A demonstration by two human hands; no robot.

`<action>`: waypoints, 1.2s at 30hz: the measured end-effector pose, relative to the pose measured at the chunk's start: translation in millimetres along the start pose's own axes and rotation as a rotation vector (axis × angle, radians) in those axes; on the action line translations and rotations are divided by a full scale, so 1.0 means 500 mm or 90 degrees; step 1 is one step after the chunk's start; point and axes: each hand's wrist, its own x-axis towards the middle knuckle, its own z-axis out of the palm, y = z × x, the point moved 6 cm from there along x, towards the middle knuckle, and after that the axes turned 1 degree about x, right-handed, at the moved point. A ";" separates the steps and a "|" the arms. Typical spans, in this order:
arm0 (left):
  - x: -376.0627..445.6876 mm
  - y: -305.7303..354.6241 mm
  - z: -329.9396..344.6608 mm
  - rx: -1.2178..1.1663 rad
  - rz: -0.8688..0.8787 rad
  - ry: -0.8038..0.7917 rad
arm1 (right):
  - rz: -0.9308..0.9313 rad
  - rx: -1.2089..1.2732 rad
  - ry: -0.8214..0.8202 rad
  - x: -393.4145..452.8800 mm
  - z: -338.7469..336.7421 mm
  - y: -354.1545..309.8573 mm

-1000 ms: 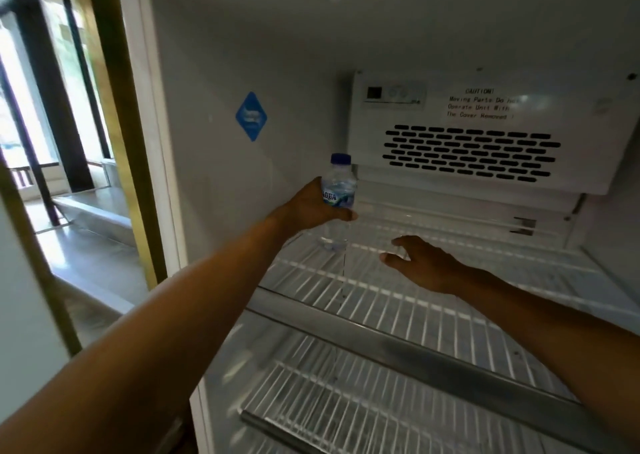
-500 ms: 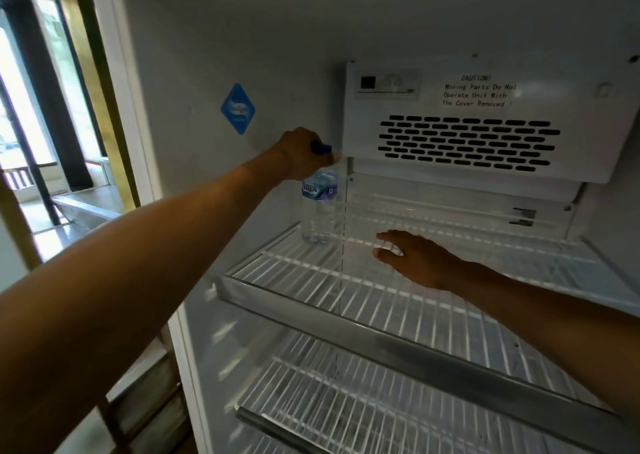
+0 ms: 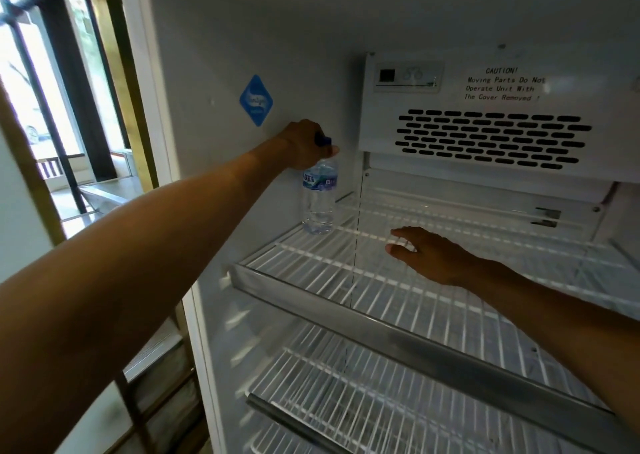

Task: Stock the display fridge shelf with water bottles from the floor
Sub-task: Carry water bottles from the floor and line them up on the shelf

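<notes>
1. Nearest, the lower shelf (image 3: 346, 384) is bare wire, with nothing on it in the part that shows.
2. Above it, the upper shelf (image 3: 398, 318) has a metal front edge; the right hand (image 3: 429, 254) lies flat on its wires about midway between front and back, fingers straight and loose, holding nothing.
3. Farther in, at the back left corner of that shelf, the water bottle (image 3: 319, 197) stands upright, its base on or just touching the wires, close to the left wall of the fridge (image 3: 214, 72).
4. The left hand (image 3: 304, 143) has its grip closed over the blue cap from above.
5. Step in hand, as I judge it: setting down the first bottle.
6. Next move calls for letting go once the base sits steady across the wires, then reaching down to the floor for another; no other bottles are in view.
7. At the far back, the vent panel (image 3: 491, 135) hangs above the shelf.
</notes>
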 end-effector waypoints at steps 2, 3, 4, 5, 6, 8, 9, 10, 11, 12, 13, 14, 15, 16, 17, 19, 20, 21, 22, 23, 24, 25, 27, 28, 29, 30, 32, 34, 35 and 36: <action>0.003 0.003 -0.006 0.000 0.021 0.022 | 0.003 0.005 0.001 -0.001 0.000 0.000; 0.003 0.004 -0.008 -0.018 0.029 0.023 | 0.003 0.006 -0.001 -0.001 0.000 0.000; 0.002 0.005 -0.007 -0.034 0.037 0.005 | 0.003 0.007 -0.003 -0.002 0.000 0.001; -0.001 0.008 -0.003 -0.036 0.049 -0.025 | 0.003 0.009 -0.004 -0.003 0.000 0.001; -0.004 0.011 0.000 -0.013 0.060 -0.058 | 0.003 0.010 -0.002 -0.003 -0.001 0.001; -0.006 0.015 0.005 0.048 0.082 -0.077 | 0.005 0.007 -0.002 -0.004 -0.001 0.004; -0.005 0.014 0.004 0.064 0.086 -0.069 | 0.005 0.004 -0.003 -0.002 0.000 0.003; -0.003 0.014 0.005 0.069 0.089 -0.058 | 0.004 0.001 -0.005 -0.002 0.000 0.002; -0.002 0.014 0.005 0.072 0.090 -0.048 | 0.003 0.000 -0.006 -0.001 0.001 0.003; -0.001 0.015 0.006 0.078 0.091 -0.037 | 0.002 0.002 -0.004 0.000 0.001 0.003; 0.000 0.017 0.007 0.088 0.094 -0.032 | 0.002 0.007 -0.002 0.002 0.001 0.004; 0.002 0.018 0.009 0.098 0.096 -0.031 | 0.003 0.011 0.000 0.003 0.000 0.005; 0.003 0.019 0.009 0.107 0.096 -0.033 | 0.003 0.010 0.000 0.003 0.001 0.006; 0.004 0.019 0.009 0.118 0.093 -0.035 | 0.002 0.006 -0.001 0.004 0.002 0.006; 0.005 0.020 0.008 0.134 0.089 -0.037 | 0.000 0.003 -0.002 0.004 0.002 0.005; 0.009 0.021 0.007 0.173 0.082 -0.041 | -0.001 0.003 -0.001 0.005 0.002 0.005; 0.010 0.021 0.007 0.186 0.079 -0.042 | -0.001 0.004 0.001 0.005 0.002 0.005; 0.011 0.021 0.007 0.192 0.077 -0.043 | -0.001 0.004 0.002 0.005 0.002 0.005; 0.012 0.021 0.007 0.196 0.075 -0.045 | -0.002 0.002 0.002 0.005 0.001 0.004; 0.012 0.021 0.007 0.197 0.076 -0.046 | -0.003 0.000 0.001 0.004 0.001 0.004; 0.013 0.022 0.007 0.195 0.078 -0.045 | -0.004 -0.003 0.000 0.004 0.001 0.004; 0.012 0.022 0.006 0.192 0.080 -0.042 | -0.005 -0.005 0.000 0.004 0.001 0.003; 0.010 0.023 0.006 0.188 0.081 -0.037 | -0.005 -0.004 0.000 0.004 0.002 0.004; 0.009 0.023 0.007 0.187 0.082 -0.033 | -0.005 -0.001 0.000 0.004 0.002 0.005; 0.009 0.021 0.009 0.187 0.084 -0.031 | -0.005 0.001 0.000 0.004 0.001 0.004; 0.008 0.021 0.010 0.184 0.084 -0.030 | -0.005 0.002 -0.001 0.004 0.001 0.004; 0.007 0.019 0.011 0.179 0.084 -0.027 | -0.005 0.000 -0.002 0.004 0.001 0.004; 0.007 0.017 0.012 0.173 0.083 -0.028 | -0.004 0.001 -0.003 0.003 0.001 0.003; 0.007 0.017 0.013 0.170 0.082 -0.029 | -0.004 0.004 -0.003 0.003 0.001 0.003; 0.006 0.017 0.014 0.167 0.081 -0.029 | -0.005 0.006 -0.003 0.002 0.001 0.003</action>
